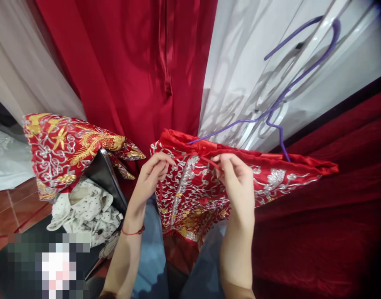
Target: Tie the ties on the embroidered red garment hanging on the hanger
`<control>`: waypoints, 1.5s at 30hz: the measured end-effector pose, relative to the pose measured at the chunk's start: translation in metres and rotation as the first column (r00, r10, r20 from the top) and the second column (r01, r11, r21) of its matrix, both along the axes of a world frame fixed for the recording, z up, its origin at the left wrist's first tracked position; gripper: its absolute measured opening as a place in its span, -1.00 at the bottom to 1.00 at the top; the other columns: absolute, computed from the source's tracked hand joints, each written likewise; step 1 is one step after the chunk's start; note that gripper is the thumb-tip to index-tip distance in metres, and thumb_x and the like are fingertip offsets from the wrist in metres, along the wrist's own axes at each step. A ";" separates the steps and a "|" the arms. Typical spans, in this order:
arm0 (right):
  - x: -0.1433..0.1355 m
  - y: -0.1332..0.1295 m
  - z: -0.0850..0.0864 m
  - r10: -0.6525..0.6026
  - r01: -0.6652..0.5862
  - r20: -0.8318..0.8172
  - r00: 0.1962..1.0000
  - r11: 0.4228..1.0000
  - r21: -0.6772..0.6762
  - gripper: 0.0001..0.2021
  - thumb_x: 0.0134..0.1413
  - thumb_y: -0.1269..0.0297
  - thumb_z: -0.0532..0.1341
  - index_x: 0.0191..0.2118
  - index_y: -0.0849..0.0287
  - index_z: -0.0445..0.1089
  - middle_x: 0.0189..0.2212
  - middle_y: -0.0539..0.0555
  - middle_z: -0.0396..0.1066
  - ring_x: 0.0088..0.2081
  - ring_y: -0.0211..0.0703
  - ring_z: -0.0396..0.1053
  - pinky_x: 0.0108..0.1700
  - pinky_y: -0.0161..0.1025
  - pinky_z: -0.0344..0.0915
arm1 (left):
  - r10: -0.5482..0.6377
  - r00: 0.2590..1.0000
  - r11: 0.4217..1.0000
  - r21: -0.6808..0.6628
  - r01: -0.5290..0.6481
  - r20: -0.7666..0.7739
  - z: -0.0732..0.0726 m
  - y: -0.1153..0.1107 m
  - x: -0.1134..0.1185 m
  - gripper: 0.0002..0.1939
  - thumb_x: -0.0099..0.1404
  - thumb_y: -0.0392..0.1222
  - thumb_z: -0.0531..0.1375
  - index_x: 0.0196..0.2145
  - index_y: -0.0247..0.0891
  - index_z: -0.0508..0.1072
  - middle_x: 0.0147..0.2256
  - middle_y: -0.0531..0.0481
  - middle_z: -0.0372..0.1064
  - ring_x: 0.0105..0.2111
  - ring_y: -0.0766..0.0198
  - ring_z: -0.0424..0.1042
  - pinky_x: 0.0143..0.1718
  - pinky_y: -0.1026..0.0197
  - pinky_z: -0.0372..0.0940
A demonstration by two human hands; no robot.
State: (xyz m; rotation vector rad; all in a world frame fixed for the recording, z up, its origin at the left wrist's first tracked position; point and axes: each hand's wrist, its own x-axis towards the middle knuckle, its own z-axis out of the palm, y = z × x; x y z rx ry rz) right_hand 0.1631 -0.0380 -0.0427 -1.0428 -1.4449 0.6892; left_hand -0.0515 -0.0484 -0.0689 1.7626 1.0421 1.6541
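A red skirt [205,199] with silver and gold embroidery hangs in front of me from a purple hanger [237,122], whose lower part goes into its waistband [311,165]. A thin red drawstring [207,160] runs across the front of the waistband. My right hand [235,174] is closed, pinching one side of it between thumb and fingertips. On the other side my left hand [154,174] is also closed in a pinch, with the string leading to its fingertips. Between the hands, the string meets at the waistband; whether it is knotted there I cannot tell.
To the left, a matching embroidered garment [68,153] drapes over a black chair back [104,178]. A white spotted cloth [84,207] lies on the seat beside a blurred-out patch. Red curtain [124,62] and white metal scrollwork [271,95] stand behind; dark red fabric [318,232] hangs at right.
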 end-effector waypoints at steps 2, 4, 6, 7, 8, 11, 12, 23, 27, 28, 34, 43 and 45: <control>0.007 -0.003 0.003 0.026 -0.022 0.180 0.983 1.000 -0.020 -0.74 0.21 0.10 0.23 -0.31 0.19 0.51 -0.58 -0.07 0.29 -0.57 -0.35 0.14 -0.50 -0.35 0.09 | 0.005 0.983 0.999 -0.031 -0.010 -0.181 0.002 -0.010 -0.006 -0.73 0.42 -0.20 0.07 -0.32 -0.18 0.56 -0.41 0.04 0.34 -0.48 0.39 0.28 -0.46 0.28 0.18; 0.009 -0.004 0.006 0.142 -0.145 0.323 0.936 0.989 -0.015 -0.79 0.15 0.16 0.28 -0.34 0.20 0.55 -0.59 -0.06 0.31 -0.56 -0.35 0.14 -0.49 -0.34 0.10 | 0.200 0.940 0.980 0.063 -0.190 -0.276 0.006 -0.015 -0.003 -0.82 0.34 -0.20 0.18 -0.31 -0.18 0.60 -0.44 0.05 0.34 -0.47 0.38 0.27 -0.43 0.27 0.18; 0.003 -0.006 0.008 0.253 -0.279 0.359 0.898 0.960 0.021 -0.84 0.11 0.20 0.31 -0.35 0.18 0.58 -0.60 -0.06 0.31 -0.55 -0.34 0.14 -0.48 -0.34 0.12 | 0.425 0.887 0.898 0.208 -0.388 -0.181 0.011 -0.014 0.009 -0.88 0.27 -0.18 0.27 -0.29 -0.19 0.62 -0.50 0.09 0.30 -0.53 0.40 0.20 -0.47 0.27 0.14; -0.001 -0.008 0.009 0.280 -0.316 0.339 0.898 0.947 0.056 -0.87 0.10 0.22 0.33 -0.34 0.15 0.59 -0.59 -0.06 0.32 -0.54 -0.34 0.15 -0.47 -0.34 0.14 | 0.502 0.861 0.845 0.260 -0.468 -0.081 0.013 -0.012 0.017 -0.89 0.25 -0.17 0.29 -0.30 -0.18 0.63 -0.53 0.11 0.27 -0.55 0.41 0.16 -0.49 0.28 0.13; -0.005 -0.009 0.009 0.283 -0.324 0.294 0.913 0.941 0.101 -0.88 0.09 0.23 0.34 -0.33 0.13 0.60 -0.57 -0.05 0.34 -0.53 -0.33 0.16 -0.47 -0.33 0.15 | 0.542 0.840 0.801 0.284 -0.527 0.028 0.016 -0.009 0.025 -0.90 0.26 -0.15 0.30 -0.33 -0.18 0.63 -0.56 0.12 0.25 -0.56 0.41 0.13 -0.50 0.28 0.12; -0.015 -0.013 0.006 0.248 -0.258 0.078 0.966 0.946 0.196 -0.87 0.14 0.22 0.32 -0.27 0.07 0.63 -0.54 -0.03 0.38 -0.54 -0.32 0.18 -0.50 -0.32 0.14 | 0.455 0.856 0.829 0.233 -0.508 0.247 0.020 -0.003 0.043 -0.81 0.29 -0.04 0.29 -0.42 -0.13 0.62 -0.60 0.12 0.24 -0.59 0.40 0.10 -0.53 0.27 0.10; -0.016 -0.013 0.004 0.232 -0.230 0.017 0.973 0.952 0.200 -0.85 0.18 0.21 0.28 -0.26 0.06 0.63 -0.55 -0.03 0.38 -0.56 -0.33 0.17 -0.52 -0.32 0.12 | 0.364 0.895 0.882 0.212 -0.420 0.259 0.019 -0.003 0.045 -0.77 0.29 0.00 0.29 -0.44 -0.13 0.62 -0.60 0.11 0.26 -0.59 0.40 0.11 -0.54 0.27 0.09; 0.005 -0.010 0.010 0.248 -0.357 0.300 0.921 0.844 0.400 -0.80 0.21 0.38 0.23 -0.21 -0.02 0.60 -0.24 0.05 0.40 -0.40 -0.28 0.33 -0.38 -0.26 0.33 | -0.148 0.972 0.987 0.026 0.156 -0.181 0.026 -0.018 0.027 -0.85 0.18 -0.06 0.39 -0.31 -0.14 0.65 -0.33 -0.03 0.53 -0.35 0.27 0.46 -0.26 0.21 0.37; 0.009 -0.011 0.009 0.237 -0.441 0.466 0.853 0.804 0.398 -0.76 0.27 0.40 0.17 -0.13 -0.04 0.57 -0.17 0.05 0.34 -0.38 -0.31 0.30 -0.35 -0.27 0.33 | -0.157 0.950 0.987 -0.015 0.159 -0.269 0.031 -0.016 0.025 -0.85 0.16 -0.07 0.40 -0.36 -0.18 0.61 -0.39 0.02 0.50 -0.41 0.31 0.41 -0.33 0.24 0.32; 0.009 -0.012 0.008 0.189 -0.421 0.502 0.844 0.814 0.401 -0.75 0.29 0.38 0.16 -0.11 -0.05 0.56 -0.17 0.05 0.34 -0.36 -0.31 0.30 -0.35 -0.28 0.32 | -0.157 0.946 0.988 -0.030 0.155 -0.284 0.031 -0.016 0.025 -0.83 0.16 -0.06 0.40 -0.37 -0.19 0.61 -0.42 0.03 0.49 -0.43 0.32 0.39 -0.35 0.25 0.31; -0.003 -0.018 0.005 -0.142 -0.233 0.565 0.813 0.810 0.538 -0.78 0.33 0.35 0.14 -0.06 -0.02 0.51 -0.19 0.04 0.39 -0.34 -0.30 0.33 -0.40 -0.31 0.26 | -0.170 0.975 0.982 -0.109 0.155 -0.146 0.028 -0.016 0.026 -0.74 0.17 0.04 0.38 -0.34 -0.21 0.62 -0.44 0.00 0.44 -0.54 0.39 0.22 -0.54 0.28 0.15; -0.011 -0.014 0.004 -0.251 -0.078 0.435 0.865 0.789 0.610 -0.83 0.24 0.42 0.16 -0.10 0.11 0.44 -0.19 0.09 0.48 -0.23 -0.18 0.44 -0.25 -0.24 0.37 | -0.015 0.989 0.993 -0.118 0.033 0.150 0.022 -0.015 0.033 -0.72 0.39 0.07 0.16 -0.32 -0.19 0.43 -0.56 0.09 0.37 -0.59 0.38 0.28 -0.53 0.29 0.20; -0.006 -0.011 0.005 -0.313 0.011 0.372 0.874 0.778 0.629 -0.85 0.22 0.42 0.16 -0.15 0.10 0.43 -0.25 0.07 0.48 -0.24 -0.17 0.43 -0.23 -0.22 0.36 | 0.087 0.981 0.994 -0.087 -0.073 0.174 0.020 -0.014 0.032 -0.74 0.43 0.05 0.10 -0.30 -0.18 0.37 -0.58 0.13 0.34 -0.63 0.40 0.25 -0.55 0.31 0.18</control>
